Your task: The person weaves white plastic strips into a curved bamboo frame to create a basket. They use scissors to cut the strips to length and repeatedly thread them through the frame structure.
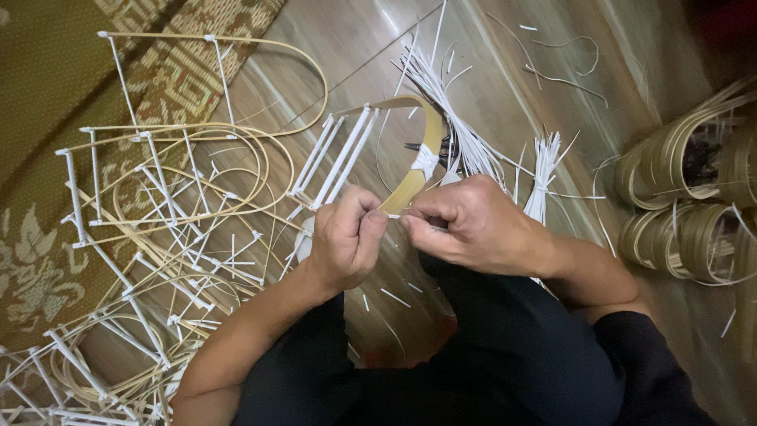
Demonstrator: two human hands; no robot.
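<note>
Dark trousers [489,355] are filling the bottom of the view, and just above them both hands are working close together. Left hand [347,237] is curling its fingers shut, pinching the near end of a bent bamboo strip [418,170]; right hand [469,225] is pinching a thin white strand [394,216] beside it. That strip is arching away beyond the fingertips, with a white binding [426,160] wrapped midway

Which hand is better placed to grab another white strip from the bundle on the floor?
Probably the right hand. The bundle of white strips lies just beyond it on the right side, while the left hand pinches the bent bamboo strip, with the finished frames farther left.
</note>
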